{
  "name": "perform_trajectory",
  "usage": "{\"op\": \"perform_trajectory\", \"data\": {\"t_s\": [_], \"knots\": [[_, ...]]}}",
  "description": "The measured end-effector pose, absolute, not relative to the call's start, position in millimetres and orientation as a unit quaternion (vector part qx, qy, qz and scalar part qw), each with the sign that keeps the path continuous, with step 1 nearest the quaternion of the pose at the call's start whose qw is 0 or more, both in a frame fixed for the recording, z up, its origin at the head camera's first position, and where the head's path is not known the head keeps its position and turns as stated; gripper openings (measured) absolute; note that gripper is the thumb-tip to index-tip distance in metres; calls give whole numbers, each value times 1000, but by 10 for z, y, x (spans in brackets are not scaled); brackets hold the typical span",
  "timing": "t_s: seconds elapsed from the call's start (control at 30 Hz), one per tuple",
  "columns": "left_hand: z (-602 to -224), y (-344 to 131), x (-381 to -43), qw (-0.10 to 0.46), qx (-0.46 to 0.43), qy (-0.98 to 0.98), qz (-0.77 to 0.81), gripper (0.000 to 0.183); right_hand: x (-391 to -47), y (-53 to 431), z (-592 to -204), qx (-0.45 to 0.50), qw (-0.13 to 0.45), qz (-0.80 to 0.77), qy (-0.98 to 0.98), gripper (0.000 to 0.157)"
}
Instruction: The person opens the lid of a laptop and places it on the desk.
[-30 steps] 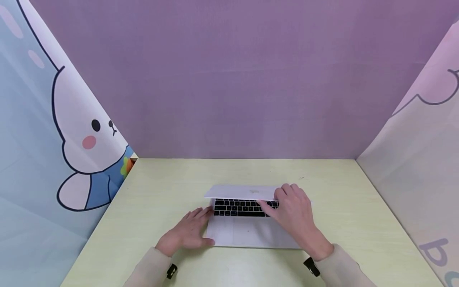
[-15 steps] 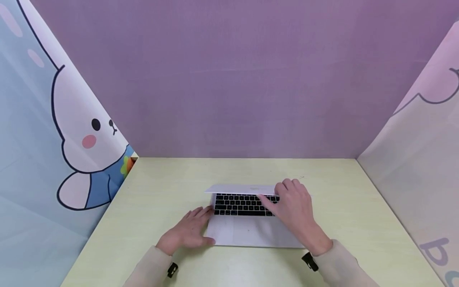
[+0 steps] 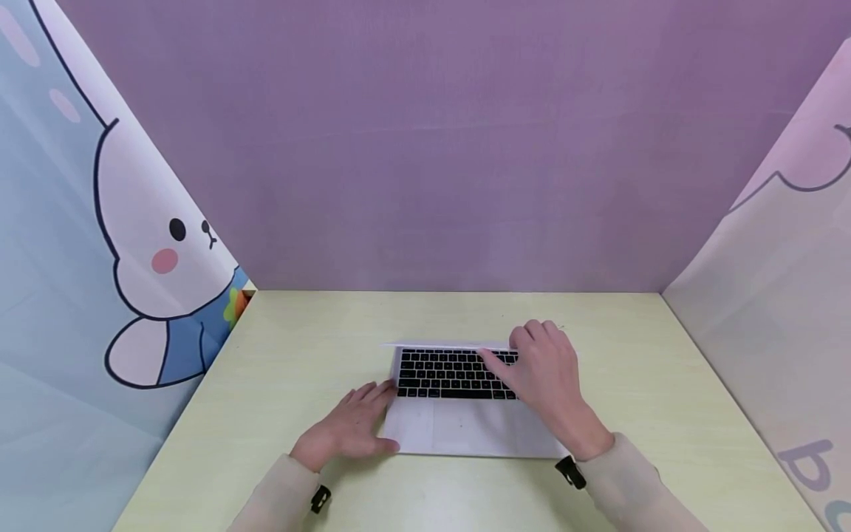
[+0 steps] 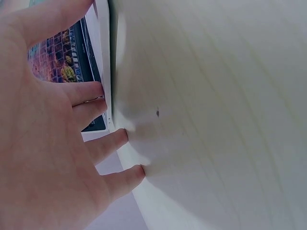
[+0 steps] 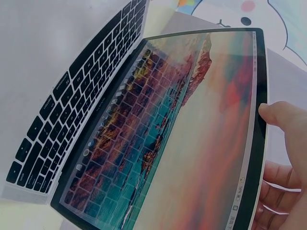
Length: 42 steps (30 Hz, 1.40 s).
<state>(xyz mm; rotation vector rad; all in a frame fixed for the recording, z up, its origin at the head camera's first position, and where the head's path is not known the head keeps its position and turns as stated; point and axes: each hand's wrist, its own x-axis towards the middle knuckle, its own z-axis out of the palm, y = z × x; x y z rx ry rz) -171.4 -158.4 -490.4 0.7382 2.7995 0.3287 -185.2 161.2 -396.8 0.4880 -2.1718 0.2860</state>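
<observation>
The laptop (image 3: 465, 430) stands unfolded on the bench (image 3: 306, 332), the right hand (image 3: 548, 380) pinching the top edge of its lit screen (image 5: 192, 134), the left hand (image 3: 351, 428), spread, touching its left side.

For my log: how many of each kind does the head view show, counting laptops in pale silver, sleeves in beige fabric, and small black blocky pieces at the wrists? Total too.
Pale silver laptop: 1
Beige fabric sleeves: 2
Small black blocky pieces: 2
Total: 5
</observation>
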Motion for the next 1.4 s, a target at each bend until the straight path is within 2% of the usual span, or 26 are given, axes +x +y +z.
{"op": "perform_trajectory", "data": {"t_s": [0.27,0.8,1.4], "knots": [[-4875,-1581,-1709,121,249,954,116,91,-1899,1602,-3941,193,450,116,-864,47],[-4870,-1576,-1700,119,245,955,115,92,-1981,1608,-3905,185,432,105,-877,50],[-4901,-1572,-1713,114,247,955,120,93,-2085,1603,-3808,177,450,88,-871,54]]}}
